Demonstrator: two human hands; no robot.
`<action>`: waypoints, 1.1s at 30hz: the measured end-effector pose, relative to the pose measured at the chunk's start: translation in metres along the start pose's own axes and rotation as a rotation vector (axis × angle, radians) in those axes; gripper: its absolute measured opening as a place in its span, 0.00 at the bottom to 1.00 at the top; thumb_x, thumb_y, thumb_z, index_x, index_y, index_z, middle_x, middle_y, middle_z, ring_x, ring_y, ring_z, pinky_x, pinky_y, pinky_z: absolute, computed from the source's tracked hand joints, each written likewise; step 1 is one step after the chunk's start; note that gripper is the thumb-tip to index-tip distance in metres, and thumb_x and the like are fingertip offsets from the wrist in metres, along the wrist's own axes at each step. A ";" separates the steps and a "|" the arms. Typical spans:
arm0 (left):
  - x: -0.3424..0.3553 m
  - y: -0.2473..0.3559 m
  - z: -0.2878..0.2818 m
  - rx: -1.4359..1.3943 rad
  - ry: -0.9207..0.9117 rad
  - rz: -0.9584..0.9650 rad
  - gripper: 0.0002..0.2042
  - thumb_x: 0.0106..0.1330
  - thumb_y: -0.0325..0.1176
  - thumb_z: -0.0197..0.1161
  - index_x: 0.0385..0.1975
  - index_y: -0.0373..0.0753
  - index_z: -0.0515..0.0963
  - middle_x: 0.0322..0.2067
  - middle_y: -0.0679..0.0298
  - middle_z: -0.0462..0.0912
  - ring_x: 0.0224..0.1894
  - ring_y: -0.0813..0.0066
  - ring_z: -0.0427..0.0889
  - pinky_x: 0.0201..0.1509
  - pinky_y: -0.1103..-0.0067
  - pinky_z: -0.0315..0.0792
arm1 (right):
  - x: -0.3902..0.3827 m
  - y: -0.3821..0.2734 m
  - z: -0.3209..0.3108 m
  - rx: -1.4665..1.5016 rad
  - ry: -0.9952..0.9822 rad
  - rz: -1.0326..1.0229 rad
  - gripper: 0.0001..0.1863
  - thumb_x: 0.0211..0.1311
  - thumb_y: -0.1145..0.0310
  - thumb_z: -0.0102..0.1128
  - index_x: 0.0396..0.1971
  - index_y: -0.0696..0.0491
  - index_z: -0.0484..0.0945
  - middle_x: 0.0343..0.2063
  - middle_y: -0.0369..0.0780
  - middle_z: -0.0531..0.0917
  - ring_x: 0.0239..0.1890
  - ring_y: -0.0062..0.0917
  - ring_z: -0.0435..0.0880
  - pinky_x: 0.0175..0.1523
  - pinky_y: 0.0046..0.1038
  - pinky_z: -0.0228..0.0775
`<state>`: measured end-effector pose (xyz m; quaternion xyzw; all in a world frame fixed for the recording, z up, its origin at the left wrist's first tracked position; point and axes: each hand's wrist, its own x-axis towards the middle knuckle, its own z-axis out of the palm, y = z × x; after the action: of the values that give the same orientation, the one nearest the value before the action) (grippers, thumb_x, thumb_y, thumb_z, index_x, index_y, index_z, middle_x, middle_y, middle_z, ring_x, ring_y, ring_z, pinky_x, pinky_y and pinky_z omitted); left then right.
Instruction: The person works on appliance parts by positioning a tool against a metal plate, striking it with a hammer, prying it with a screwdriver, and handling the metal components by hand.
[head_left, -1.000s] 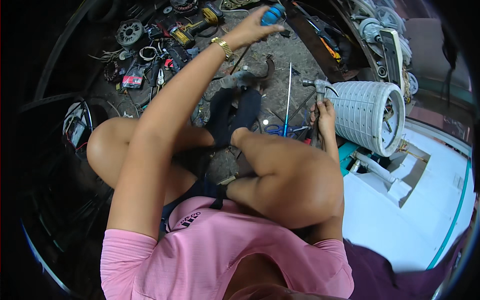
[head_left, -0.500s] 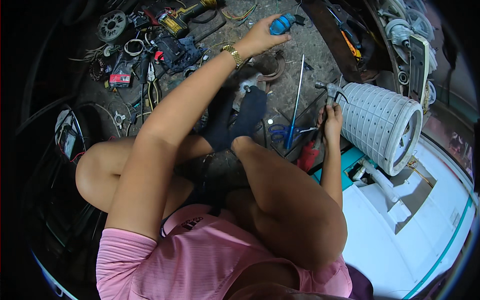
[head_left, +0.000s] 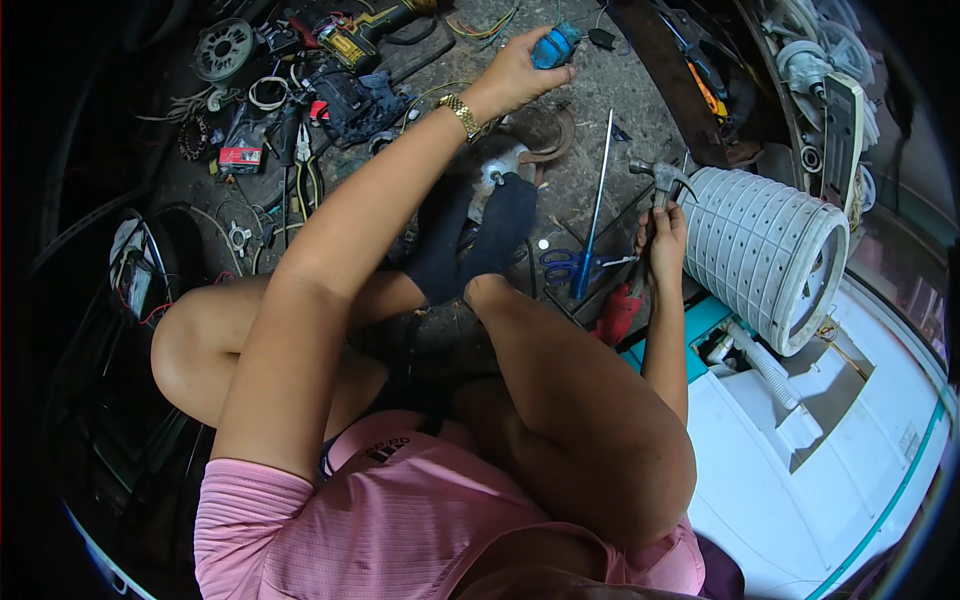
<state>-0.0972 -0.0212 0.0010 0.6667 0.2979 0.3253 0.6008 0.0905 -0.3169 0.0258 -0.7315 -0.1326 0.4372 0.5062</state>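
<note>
Out in front, my left hand (head_left: 518,75) is closed round a small blue, see-through object (head_left: 553,47), perhaps a little bottle; its exact kind does not show. At the right, my right hand (head_left: 662,240) grips a claw hammer (head_left: 656,172) by the handle, head up, close to the white ribbed washer drum (head_left: 760,250). Between my dark-socked feet (head_left: 505,225) sits a metal part with a shaft (head_left: 497,176), partly hidden by the socks. A curved rusty piece (head_left: 556,138) lies just beyond it.
Right of my feet lie a long blue-handled screwdriver (head_left: 592,220), blue scissors (head_left: 560,266) and a red-handled tool (head_left: 622,312). A yellow drill (head_left: 352,45), pliers (head_left: 308,175) and loose parts crowd the far left. A white washer cabinet (head_left: 880,440) stands at right.
My left hand has shifted slightly left with the blue object, and a gap now shows between that object and the small black piece beside it. The right hand keeps its hold on the hammer.
</note>
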 end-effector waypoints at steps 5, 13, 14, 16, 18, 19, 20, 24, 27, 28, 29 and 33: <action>-0.001 0.003 0.002 0.051 -0.026 -0.019 0.34 0.57 0.42 0.75 0.61 0.31 0.71 0.44 0.61 0.84 0.44 0.76 0.82 0.51 0.76 0.76 | 0.001 -0.002 0.001 0.006 -0.007 0.001 0.08 0.76 0.67 0.48 0.46 0.54 0.65 0.24 0.37 0.77 0.14 0.17 0.70 0.16 0.20 0.62; -0.005 0.003 0.002 0.011 -0.020 0.002 0.37 0.57 0.43 0.75 0.63 0.29 0.69 0.48 0.57 0.83 0.49 0.73 0.81 0.56 0.76 0.74 | 0.000 -0.008 0.004 -0.012 -0.020 -0.006 0.08 0.76 0.67 0.48 0.46 0.55 0.64 0.24 0.37 0.76 0.14 0.17 0.70 0.16 0.20 0.62; -0.007 0.004 0.002 0.011 -0.020 0.002 0.37 0.57 0.43 0.75 0.63 0.29 0.69 0.48 0.57 0.83 0.49 0.73 0.81 0.56 0.76 0.74 | 0.000 -0.010 0.005 -0.017 -0.013 -0.005 0.08 0.76 0.67 0.48 0.46 0.55 0.65 0.24 0.37 0.76 0.14 0.17 0.70 0.16 0.20 0.62; -0.011 0.005 0.003 0.019 -0.025 -0.008 0.36 0.57 0.42 0.75 0.62 0.28 0.69 0.48 0.57 0.83 0.49 0.73 0.81 0.57 0.76 0.74 | 0.000 -0.013 0.005 -0.022 -0.005 -0.006 0.08 0.76 0.67 0.48 0.47 0.55 0.65 0.24 0.37 0.76 0.14 0.17 0.69 0.16 0.20 0.62; -0.017 0.007 0.007 0.028 0.013 0.026 0.33 0.58 0.39 0.75 0.61 0.30 0.70 0.45 0.62 0.82 0.47 0.77 0.80 0.55 0.78 0.74 | 0.000 -0.019 0.006 -0.034 -0.018 -0.016 0.08 0.76 0.67 0.48 0.46 0.54 0.65 0.24 0.36 0.76 0.14 0.17 0.69 0.16 0.21 0.61; -0.020 0.008 0.008 0.036 0.051 0.060 0.30 0.60 0.36 0.74 0.59 0.32 0.72 0.43 0.67 0.82 0.44 0.81 0.79 0.53 0.79 0.75 | -0.001 -0.024 0.007 -0.038 -0.018 -0.022 0.08 0.76 0.67 0.48 0.46 0.54 0.65 0.24 0.36 0.76 0.14 0.17 0.69 0.16 0.21 0.61; -0.022 0.009 0.007 0.032 0.054 0.066 0.30 0.60 0.36 0.74 0.59 0.32 0.72 0.43 0.67 0.82 0.44 0.81 0.79 0.53 0.79 0.75 | -0.001 -0.030 0.008 -0.082 -0.030 -0.032 0.09 0.76 0.66 0.48 0.47 0.55 0.66 0.23 0.36 0.76 0.14 0.17 0.69 0.16 0.21 0.60; -0.026 0.018 0.003 -0.014 -0.030 -0.006 0.29 0.59 0.34 0.74 0.59 0.32 0.72 0.43 0.67 0.82 0.44 0.81 0.79 0.53 0.79 0.74 | 0.003 -0.093 0.018 -0.242 -0.115 -0.102 0.13 0.76 0.63 0.48 0.51 0.56 0.69 0.22 0.34 0.75 0.13 0.16 0.68 0.15 0.21 0.58; -0.032 0.030 0.008 -0.047 -0.027 -0.013 0.27 0.59 0.33 0.74 0.57 0.32 0.74 0.42 0.68 0.82 0.43 0.82 0.78 0.52 0.80 0.74 | -0.008 -0.185 0.037 -0.429 -0.151 -0.372 0.14 0.77 0.60 0.48 0.46 0.56 0.75 0.19 0.32 0.73 0.13 0.14 0.67 0.17 0.19 0.56; -0.035 0.033 0.008 -0.043 -0.001 0.007 0.25 0.59 0.33 0.74 0.55 0.33 0.75 0.40 0.69 0.81 0.42 0.82 0.78 0.51 0.80 0.74 | -0.011 -0.212 0.046 -0.437 -0.148 -0.458 0.14 0.77 0.60 0.48 0.42 0.56 0.77 0.18 0.32 0.73 0.13 0.13 0.67 0.17 0.18 0.56; -0.039 0.031 0.002 -0.037 0.000 0.015 0.25 0.59 0.33 0.74 0.55 0.33 0.75 0.40 0.69 0.81 0.42 0.82 0.78 0.51 0.80 0.74 | -0.023 -0.242 0.063 -0.454 -0.166 -0.529 0.15 0.77 0.60 0.48 0.38 0.56 0.77 0.18 0.32 0.72 0.15 0.13 0.67 0.19 0.20 0.57; -0.035 0.043 0.004 -0.034 0.012 0.042 0.19 0.58 0.31 0.72 0.48 0.35 0.76 0.36 0.71 0.79 0.38 0.84 0.75 0.46 0.82 0.73 | -0.019 -0.256 0.084 -0.906 -0.108 -0.969 0.19 0.74 0.57 0.51 0.40 0.60 0.79 0.29 0.49 0.84 0.35 0.43 0.85 0.42 0.39 0.74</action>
<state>-0.1155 -0.0557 0.0410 0.6605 0.2818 0.3469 0.6033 0.0784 -0.1611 0.2455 -0.7066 -0.6422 0.0973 0.2808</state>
